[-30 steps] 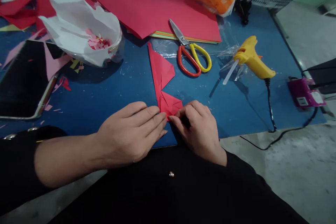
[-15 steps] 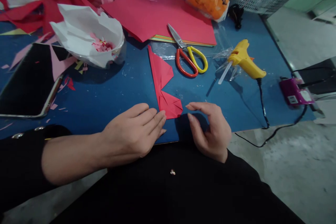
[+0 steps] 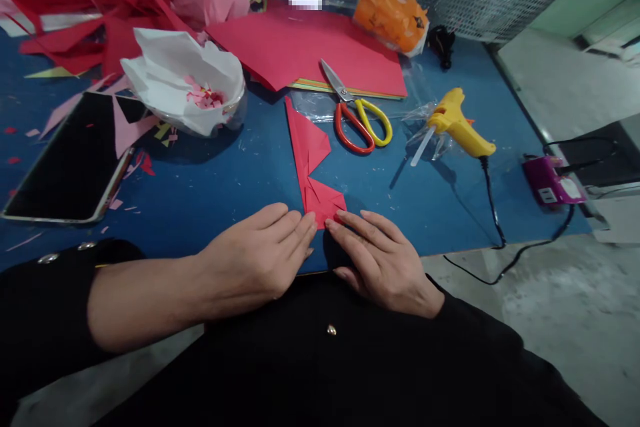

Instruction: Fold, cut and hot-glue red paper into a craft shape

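Observation:
A folded red paper piece [image 3: 313, 160] lies on the blue table [image 3: 210, 187], narrow at the far end and creased near me. My left hand [image 3: 255, 257] rests flat beside its near left corner, fingertips touching the paper. Fingers stretched out, my right hand [image 3: 377, 257] lies flat with its fingertips pressing the near right corner. Neither hand holds anything.
Scissors [image 3: 357, 117] with red and yellow handles lie beyond the paper on a clear bag. A yellow glue gun [image 3: 457, 123] and a purple plug [image 3: 550, 180] sit to the right. White paper-lined bowl [image 3: 187, 87], a phone [image 3: 75, 160], red sheets [image 3: 310, 43] and an orange bag [image 3: 393, 13] are further off.
My right hand, lifted and curled off the paper half a second ago, has come down flat onto the near right corner. The left hand stayed in place. The view shifted slightly.

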A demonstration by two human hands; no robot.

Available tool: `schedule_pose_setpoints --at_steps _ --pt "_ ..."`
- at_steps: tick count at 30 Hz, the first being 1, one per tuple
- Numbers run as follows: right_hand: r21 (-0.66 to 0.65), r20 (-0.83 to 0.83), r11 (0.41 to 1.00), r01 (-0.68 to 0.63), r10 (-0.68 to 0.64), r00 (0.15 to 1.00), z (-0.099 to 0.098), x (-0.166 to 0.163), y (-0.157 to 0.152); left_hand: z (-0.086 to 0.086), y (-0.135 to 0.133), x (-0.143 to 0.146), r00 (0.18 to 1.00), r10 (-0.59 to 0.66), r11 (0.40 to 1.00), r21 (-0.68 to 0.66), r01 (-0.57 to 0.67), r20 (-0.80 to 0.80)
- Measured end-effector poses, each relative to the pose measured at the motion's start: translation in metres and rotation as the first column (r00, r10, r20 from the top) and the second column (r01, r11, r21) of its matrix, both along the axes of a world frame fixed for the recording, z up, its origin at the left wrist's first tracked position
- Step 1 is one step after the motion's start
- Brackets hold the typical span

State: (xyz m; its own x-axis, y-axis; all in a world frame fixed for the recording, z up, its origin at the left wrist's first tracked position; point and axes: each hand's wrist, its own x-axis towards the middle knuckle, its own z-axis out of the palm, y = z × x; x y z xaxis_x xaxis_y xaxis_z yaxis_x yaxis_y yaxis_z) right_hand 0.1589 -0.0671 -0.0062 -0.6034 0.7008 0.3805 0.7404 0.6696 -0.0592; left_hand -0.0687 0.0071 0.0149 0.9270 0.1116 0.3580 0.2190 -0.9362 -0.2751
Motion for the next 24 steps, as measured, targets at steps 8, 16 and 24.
schedule_pose_setpoints --at_steps 8,16,24 --pt "0.045 -0.035 0.998 0.048 -0.046 0.998 -0.002 0.001 -0.005 -0.003 -0.006 -0.003 1.0 0.023 0.999 0.047 -0.023 -0.008" --pt "0.062 -0.021 0.996 0.061 -0.06 0.998 0.001 -0.003 -0.005 -0.006 -0.006 -0.003 0.999 -0.01 0.999 0.037 0.011 -0.038" --pt "0.069 -0.006 0.996 0.057 -0.056 0.998 0.003 -0.006 -0.005 -0.004 0.005 0.001 0.996 -0.023 0.994 -0.104 0.032 0.09"
